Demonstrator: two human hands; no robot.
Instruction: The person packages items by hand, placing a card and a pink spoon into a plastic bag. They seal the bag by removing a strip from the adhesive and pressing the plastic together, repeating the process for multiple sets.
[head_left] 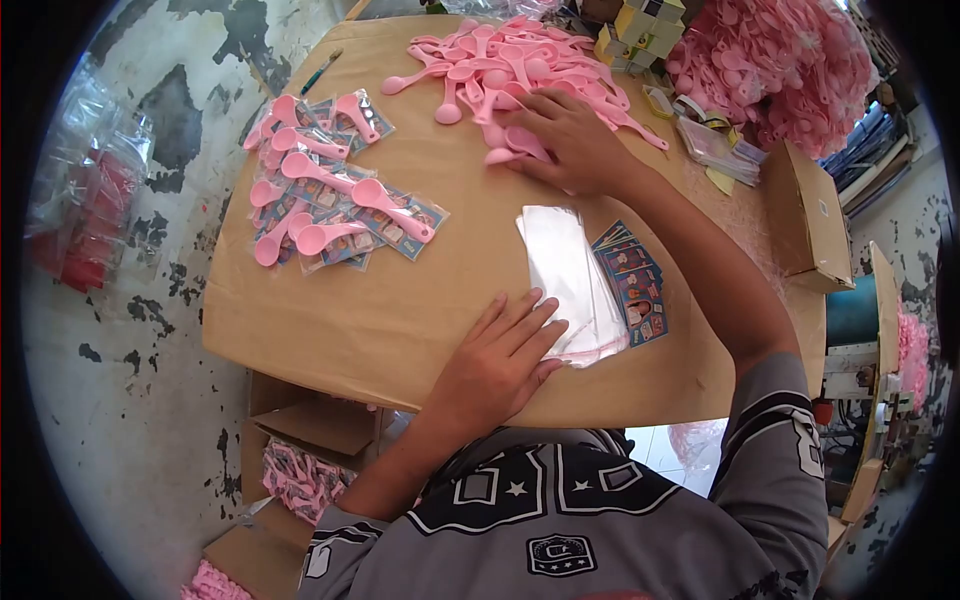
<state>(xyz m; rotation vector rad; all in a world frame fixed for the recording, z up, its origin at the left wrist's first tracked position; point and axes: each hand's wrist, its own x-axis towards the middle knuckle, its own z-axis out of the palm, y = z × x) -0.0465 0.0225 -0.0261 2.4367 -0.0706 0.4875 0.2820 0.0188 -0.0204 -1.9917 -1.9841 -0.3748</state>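
Note:
My left hand (pixel 505 350) lies flat with fingers spread, its fingertips resting on the lower left part of a stack of clear plastic bags (pixel 568 270). Beside the bags, a fanned stack of blue printed cards (pixel 638 285) partly tucks against their right edge. At the near side of a heap of pink spoons (pixel 500 65), my right hand (pixel 570 145) curls its fingers and thumb around a pink spoon (pixel 525 143). To the left are several bagged sets (pixel 335 195), each seeming to pair a pink spoon with a card.
Brown paper covers the table (pixel 400 320). A pen (pixel 322 70) lies near the far left edge. At the right are a large bag of pink spoons (pixel 770 70), small boxes (pixel 640 35), a clear plastic case (pixel 715 150) and a cardboard box (pixel 808 215). Open cartons (pixel 315 425) stand below left.

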